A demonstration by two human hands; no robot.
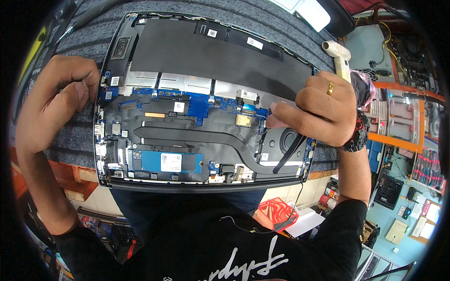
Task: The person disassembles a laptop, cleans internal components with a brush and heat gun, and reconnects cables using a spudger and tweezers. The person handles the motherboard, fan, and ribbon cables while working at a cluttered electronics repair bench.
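An opened laptop (225, 145) lies across the bench edge before me with its insides bare. It shows a blue drive stick (143, 161), a black heat pipe (197, 134), a round fan (285, 140) and a wide black-covered battery (187, 47). My right hand (323, 110) is over its right side, thumb and index finger at the blue board near the fan. A slim black tool like tweezers (289, 157) sticks out from under that hand, slanting across the fan. At the laptop's left edge, my left hand (63, 100) is curled closed; what its fingers grip is hidden.
A grey ribbed mat (84, 42) covers the bench. Beyond my right hand stands a white nozzle-shaped device (338, 54). A thin black cable (296, 201) dangles from the laptop's near right corner. Orange shelving (391, 143) and a red basket (276, 213) are at the right.
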